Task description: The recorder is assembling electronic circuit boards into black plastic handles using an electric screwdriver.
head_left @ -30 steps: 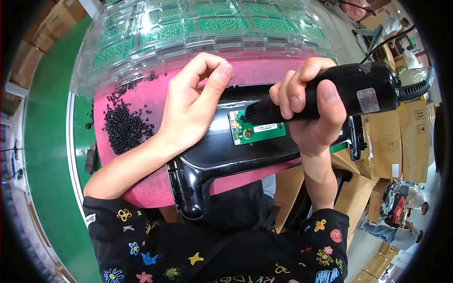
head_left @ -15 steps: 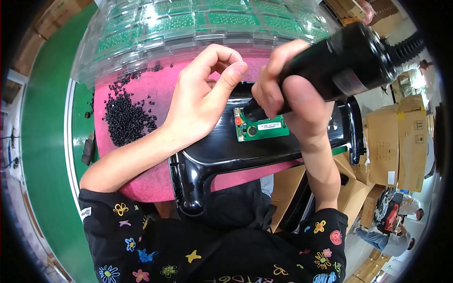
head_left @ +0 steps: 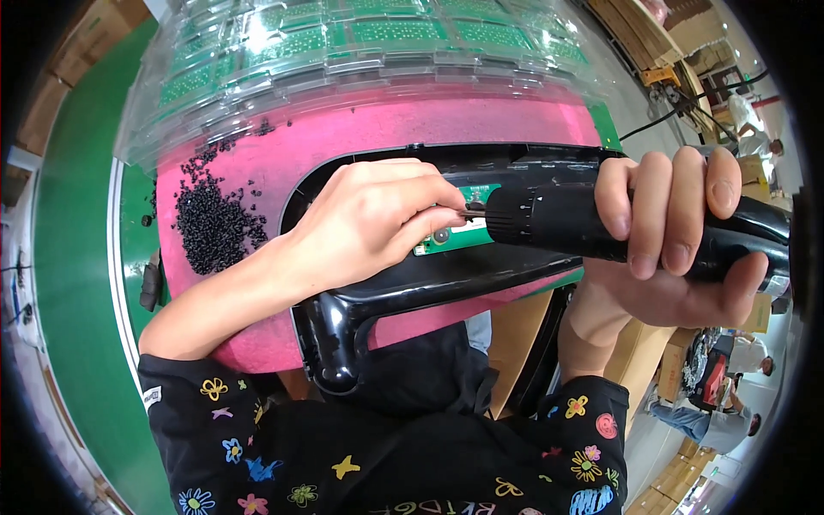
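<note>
My right hand (head_left: 665,227) is wrapped round a black electric screwdriver (head_left: 549,221), tilted almost level with its bit pointing left. At the bit's tip, the thumb and forefinger of my left hand (head_left: 373,215) pinch a small black screw (head_left: 473,207), partly hidden by the fingertips. Below and behind them a green circuit board (head_left: 446,241) with a white label lies in a glossy black plastic housing (head_left: 429,279). My left hand covers part of both. A heap of small black screws (head_left: 219,227) lies to the left of the housing.
Clear plastic trays of green circuit boards (head_left: 369,39) stand at the far side of the pink mat (head_left: 386,116). Cardboard boxes (head_left: 519,339) sit below the right of the table. Other people (head_left: 717,433) are in the background at right.
The screwdriver has come up off the board and swung from pointing down to nearly level, moving right. My left hand has moved right and down to its tip, fingers now pinching there.
</note>
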### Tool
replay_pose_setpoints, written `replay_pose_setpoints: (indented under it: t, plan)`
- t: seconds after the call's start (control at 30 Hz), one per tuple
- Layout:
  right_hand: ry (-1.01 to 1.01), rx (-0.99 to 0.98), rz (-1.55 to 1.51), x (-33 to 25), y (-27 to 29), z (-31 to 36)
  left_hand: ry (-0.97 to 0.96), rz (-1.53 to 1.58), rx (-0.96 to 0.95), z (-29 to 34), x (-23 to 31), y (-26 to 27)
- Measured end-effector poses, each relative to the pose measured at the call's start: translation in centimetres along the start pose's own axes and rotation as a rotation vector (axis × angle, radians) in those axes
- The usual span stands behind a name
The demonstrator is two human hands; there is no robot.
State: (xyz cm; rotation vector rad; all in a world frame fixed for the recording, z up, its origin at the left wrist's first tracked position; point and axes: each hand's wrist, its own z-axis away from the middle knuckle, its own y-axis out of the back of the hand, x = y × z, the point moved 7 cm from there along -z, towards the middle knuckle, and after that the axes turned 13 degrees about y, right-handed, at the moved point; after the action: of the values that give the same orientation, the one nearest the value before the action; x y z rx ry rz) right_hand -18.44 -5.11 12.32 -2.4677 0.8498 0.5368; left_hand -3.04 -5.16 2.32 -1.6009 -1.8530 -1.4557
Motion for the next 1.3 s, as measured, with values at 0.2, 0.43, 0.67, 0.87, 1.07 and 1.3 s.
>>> replay_pose_setpoints:
  t: [0.2, 0.43, 0.67, 0.87, 1.07, 1.3]
  plan:
    - [-0.032, -0.031, 0.031, -0.1, 0.1, 0.3, 0.032, 0.064, -0.021, -0.2, 0.0, 0.2]
    - [0.000, 0.017, 0.083, -0.5, -0.2, 1.0, 0.107, 0.193, -0.097, -0.2, -0.9, 0.2]
    - [-0.164, 0.025, 0.126, 2.8, 0.8, 3.0, 0.207, 0.131, -0.069, -0.5, -2.3, 0.4]
    - [-0.249, 0.184, 0.309, 4.0, 0.1, 3.9, 0.118, 0.007, -0.027, -0.5, -0.9, 1.4]
    - [-0.339, 0.069, 0.006, 5.0, -1.0, 4.1, 0.136, 0.026, -0.075, 0.1, -0.1, 0.2]
    - [-0.399, -0.215, 0.259, 6.6, -2.5, 3.3, 0.198, 0.039, -0.001, 0.0, -0.7, 0.8]
